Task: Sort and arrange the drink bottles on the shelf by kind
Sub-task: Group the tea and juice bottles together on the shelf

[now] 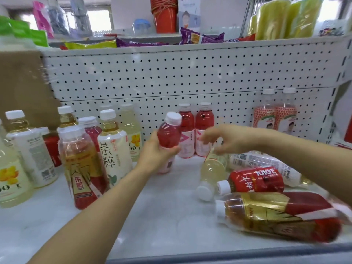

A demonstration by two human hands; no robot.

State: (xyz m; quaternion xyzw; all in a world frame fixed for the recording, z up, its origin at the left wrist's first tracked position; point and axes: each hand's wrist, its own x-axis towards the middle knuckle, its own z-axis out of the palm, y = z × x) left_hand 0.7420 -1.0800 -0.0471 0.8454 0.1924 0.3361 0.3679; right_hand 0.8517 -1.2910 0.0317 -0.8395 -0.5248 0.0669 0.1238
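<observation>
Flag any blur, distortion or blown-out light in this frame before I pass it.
Head view: the right hand and the lying tea bottle at lower right are motion-smeared; the red bottle in the left hand reads fairly sharp; wide-angle bending curves the pegboard and the shelf at its front edge; the window at top left is blown out.

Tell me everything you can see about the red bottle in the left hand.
The red bottle is clear plastic holding pinkish-red liquid, with a white screw cap and a pale pink label low down. It tilts slightly right, base near the white shelf. The left hand grips its middle from the left. Two matching bottles stand just behind.
</observation>
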